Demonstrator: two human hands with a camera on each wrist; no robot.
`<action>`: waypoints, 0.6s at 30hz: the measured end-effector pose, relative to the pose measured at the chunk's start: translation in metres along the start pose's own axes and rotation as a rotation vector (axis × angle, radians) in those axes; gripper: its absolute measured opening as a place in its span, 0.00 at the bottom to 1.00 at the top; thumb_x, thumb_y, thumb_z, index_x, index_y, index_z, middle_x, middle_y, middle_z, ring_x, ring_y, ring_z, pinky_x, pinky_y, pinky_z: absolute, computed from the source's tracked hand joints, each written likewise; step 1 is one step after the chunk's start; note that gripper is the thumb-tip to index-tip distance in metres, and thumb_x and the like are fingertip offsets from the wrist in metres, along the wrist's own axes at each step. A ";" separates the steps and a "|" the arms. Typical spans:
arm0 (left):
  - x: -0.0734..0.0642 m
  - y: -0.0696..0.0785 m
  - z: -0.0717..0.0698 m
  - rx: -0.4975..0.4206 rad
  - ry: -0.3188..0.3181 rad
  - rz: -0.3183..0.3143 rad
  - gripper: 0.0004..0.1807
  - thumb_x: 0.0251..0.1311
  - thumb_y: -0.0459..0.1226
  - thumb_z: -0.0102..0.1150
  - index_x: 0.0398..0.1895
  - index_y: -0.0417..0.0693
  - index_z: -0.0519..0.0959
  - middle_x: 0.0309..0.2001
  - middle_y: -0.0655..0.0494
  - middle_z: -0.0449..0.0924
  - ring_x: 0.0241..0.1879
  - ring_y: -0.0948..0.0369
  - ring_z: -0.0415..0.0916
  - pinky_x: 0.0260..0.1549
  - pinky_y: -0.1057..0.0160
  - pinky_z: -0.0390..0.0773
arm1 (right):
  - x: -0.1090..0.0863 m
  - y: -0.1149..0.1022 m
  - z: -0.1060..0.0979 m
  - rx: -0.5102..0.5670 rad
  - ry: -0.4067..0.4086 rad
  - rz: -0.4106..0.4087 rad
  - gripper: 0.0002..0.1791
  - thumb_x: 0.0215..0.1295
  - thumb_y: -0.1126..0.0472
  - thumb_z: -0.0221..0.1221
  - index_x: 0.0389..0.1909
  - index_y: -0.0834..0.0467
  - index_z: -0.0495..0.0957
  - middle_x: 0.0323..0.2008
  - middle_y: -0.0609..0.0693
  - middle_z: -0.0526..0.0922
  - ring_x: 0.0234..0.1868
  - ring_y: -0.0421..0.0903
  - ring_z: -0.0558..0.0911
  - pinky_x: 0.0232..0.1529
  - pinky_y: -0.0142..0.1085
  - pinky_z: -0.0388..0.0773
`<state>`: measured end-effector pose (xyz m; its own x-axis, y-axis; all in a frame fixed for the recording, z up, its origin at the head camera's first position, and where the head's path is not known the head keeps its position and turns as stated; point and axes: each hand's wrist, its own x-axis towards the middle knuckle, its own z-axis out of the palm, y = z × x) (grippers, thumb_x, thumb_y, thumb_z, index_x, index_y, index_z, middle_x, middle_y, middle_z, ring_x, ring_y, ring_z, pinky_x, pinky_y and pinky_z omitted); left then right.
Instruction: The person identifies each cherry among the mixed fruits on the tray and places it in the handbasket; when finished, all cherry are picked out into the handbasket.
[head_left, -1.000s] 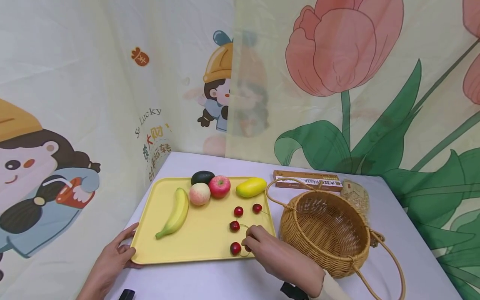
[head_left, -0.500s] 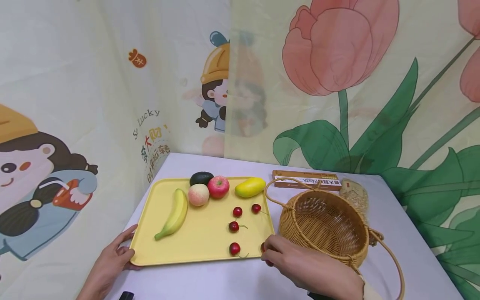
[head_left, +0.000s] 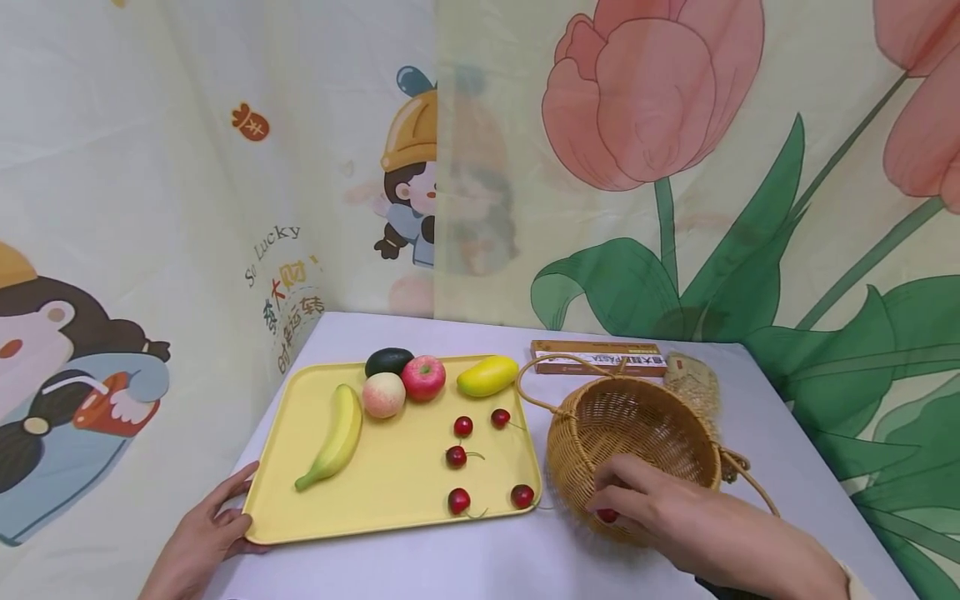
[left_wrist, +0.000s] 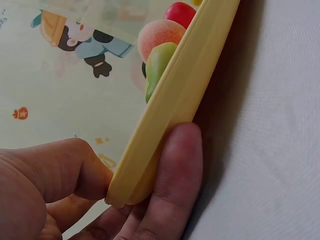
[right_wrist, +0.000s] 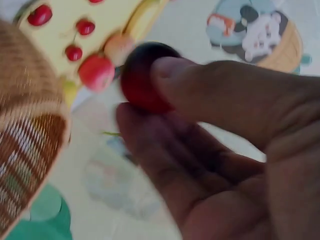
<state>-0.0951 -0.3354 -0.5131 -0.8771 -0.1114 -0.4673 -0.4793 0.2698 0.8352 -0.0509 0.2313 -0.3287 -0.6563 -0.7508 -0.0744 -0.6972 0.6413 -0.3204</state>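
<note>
A yellow tray (head_left: 397, 525) lies on the table, and my left hand (head_left: 206, 529) grips its near left corner. In the left wrist view the thumb (left_wrist: 90, 175) is on the rim and a finger (left_wrist: 180, 170) lies along the outside. My right hand (head_left: 652, 504) pinches a dark red cherry (right_wrist: 145, 80) between thumb and fingers. In the head view that hand overlaps the near side of a wicker basket (head_left: 573, 467). Several cherries, one a cherry (head_left: 522, 497) at the near right corner, remain on the tray with a banana (head_left: 335, 437).
Toward the tray's back are a peach (head_left: 384, 396), a red apple (head_left: 423, 378), a dark green oval fruit (head_left: 389, 361) and a yellow mango-like fruit (head_left: 487, 377). Behind the basket lie a pasta box (head_left: 600, 357) and a netted bag (head_left: 692, 383). The basket's handles stick out sideways.
My right hand has moved right, from over the tray to the basket, carrying the cherry. A cherry it partly covered now shows on the tray's near right corner. My left hand keeps its grip.
</note>
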 end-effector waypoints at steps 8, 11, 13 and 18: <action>-0.001 -0.003 -0.001 -0.013 0.003 -0.014 0.46 0.70 0.24 0.44 0.88 0.46 0.42 0.81 0.27 0.43 0.45 0.59 0.83 0.43 0.56 0.93 | -0.007 0.039 -0.020 -0.104 0.228 -0.049 0.24 0.62 0.69 0.72 0.53 0.41 0.83 0.55 0.39 0.76 0.49 0.31 0.81 0.43 0.17 0.84; -0.001 -0.004 -0.002 -0.002 0.013 -0.020 0.46 0.70 0.24 0.44 0.89 0.47 0.41 0.81 0.27 0.43 0.45 0.58 0.83 0.43 0.56 0.93 | 0.000 0.053 -0.026 -0.089 0.126 0.033 0.20 0.65 0.69 0.69 0.52 0.44 0.84 0.54 0.41 0.77 0.49 0.32 0.81 0.41 0.22 0.87; -0.001 -0.004 -0.003 0.005 0.025 -0.023 0.46 0.70 0.24 0.43 0.89 0.48 0.41 0.81 0.27 0.43 0.44 0.58 0.83 0.42 0.57 0.93 | 0.010 0.061 -0.027 -0.103 0.073 0.058 0.18 0.67 0.69 0.68 0.52 0.46 0.85 0.53 0.42 0.77 0.49 0.34 0.81 0.41 0.25 0.87; -0.001 -0.002 -0.001 -0.006 0.037 -0.016 0.45 0.69 0.24 0.43 0.89 0.48 0.43 0.81 0.28 0.44 0.43 0.57 0.83 0.42 0.57 0.93 | 0.036 0.077 -0.027 -0.152 -0.030 0.091 0.13 0.69 0.68 0.67 0.48 0.48 0.86 0.47 0.43 0.77 0.43 0.35 0.78 0.38 0.28 0.85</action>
<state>-0.0930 -0.3367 -0.5144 -0.8698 -0.1505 -0.4698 -0.4934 0.2618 0.8295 -0.1363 0.2578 -0.3303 -0.7113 -0.6915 -0.1259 -0.6725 0.7217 -0.1643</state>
